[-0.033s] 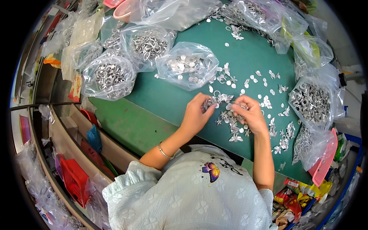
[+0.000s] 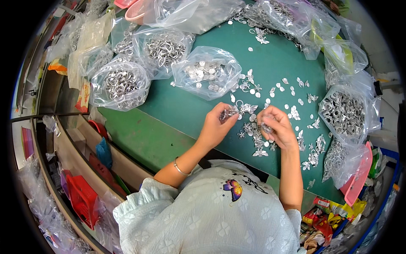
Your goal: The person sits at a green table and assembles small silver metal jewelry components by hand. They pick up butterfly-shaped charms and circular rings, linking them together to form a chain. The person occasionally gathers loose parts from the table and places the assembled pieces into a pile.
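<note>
Over the green tabletop, my left hand is closed round several small silvery metal pieces, which show between the thumb and fingers. My right hand is curled, thumb toward the fingers, and also grips small silvery pieces; their exact shape is too small to make out. Between the two hands lies a pile of silver butterfly- and flower-shaped metal charms and round discs. Just beyond the left hand is a silver ring-shaped piece.
An open clear bag of discs lies ahead. Bags of silver rings stand at the left, and another bag of metal pieces at the right. Loose charms are scattered on the right. A pink tray leans at the table's right edge.
My right hand has drawn slightly away from the left hand, and its fingers have curled in further. The left hand stays nearly in place, tilted a little.
</note>
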Motion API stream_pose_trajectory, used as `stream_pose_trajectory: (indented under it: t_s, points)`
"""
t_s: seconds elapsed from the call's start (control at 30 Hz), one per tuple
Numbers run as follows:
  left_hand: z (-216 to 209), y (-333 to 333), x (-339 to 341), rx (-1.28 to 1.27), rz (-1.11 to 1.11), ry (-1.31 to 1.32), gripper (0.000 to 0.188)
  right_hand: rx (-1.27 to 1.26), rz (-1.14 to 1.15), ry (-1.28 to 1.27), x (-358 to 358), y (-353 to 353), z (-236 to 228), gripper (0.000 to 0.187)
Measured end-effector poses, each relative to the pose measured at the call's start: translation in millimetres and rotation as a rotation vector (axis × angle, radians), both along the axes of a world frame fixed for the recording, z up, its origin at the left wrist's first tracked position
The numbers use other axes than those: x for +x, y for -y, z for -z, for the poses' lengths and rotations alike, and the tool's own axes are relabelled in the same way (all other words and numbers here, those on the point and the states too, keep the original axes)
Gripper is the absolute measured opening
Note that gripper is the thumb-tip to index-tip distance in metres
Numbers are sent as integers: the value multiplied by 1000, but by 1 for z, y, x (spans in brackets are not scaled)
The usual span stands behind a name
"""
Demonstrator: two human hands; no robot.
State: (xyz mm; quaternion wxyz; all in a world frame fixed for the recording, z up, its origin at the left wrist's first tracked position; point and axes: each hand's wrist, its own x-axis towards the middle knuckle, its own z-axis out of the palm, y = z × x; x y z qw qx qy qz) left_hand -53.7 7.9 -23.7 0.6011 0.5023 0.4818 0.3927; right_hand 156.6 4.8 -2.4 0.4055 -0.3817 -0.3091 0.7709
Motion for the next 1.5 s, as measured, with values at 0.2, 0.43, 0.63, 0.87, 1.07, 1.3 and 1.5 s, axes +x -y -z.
stream_pose_trajectory:
  t_s: [0.2, 0.43, 0.63, 0.87, 1.07, 1.3, 1.5]
  points:
    - [-29, 6, -2, -531, 19, 885, 17, -40, 81, -57, -11, -4, 2, 19]
    - [0, 21, -9, -909, -1, 934, 23, 787, 42, 1262, -46, -11, 13, 24]
    - [-21, 26, -3, -861, 9, 736, 29, 59, 144, 376, -23, -5, -15, 7]
    - [-20, 27, 6, -1182, 135, 1024, 35, 851, -268, 835, -53, 34, -40, 16]
    - [7, 37, -1, -1072, 302, 1166, 26, 740, 4, 754, -22, 22, -24, 28]
    - [-17, 44, -4, -285, 189, 92, 16, 977, 23, 1255, -25, 24, 4, 25]
    - [-11, 39, 9, 371, 157, -556, 23, 208, 279, 375, -17, 32, -5, 12]
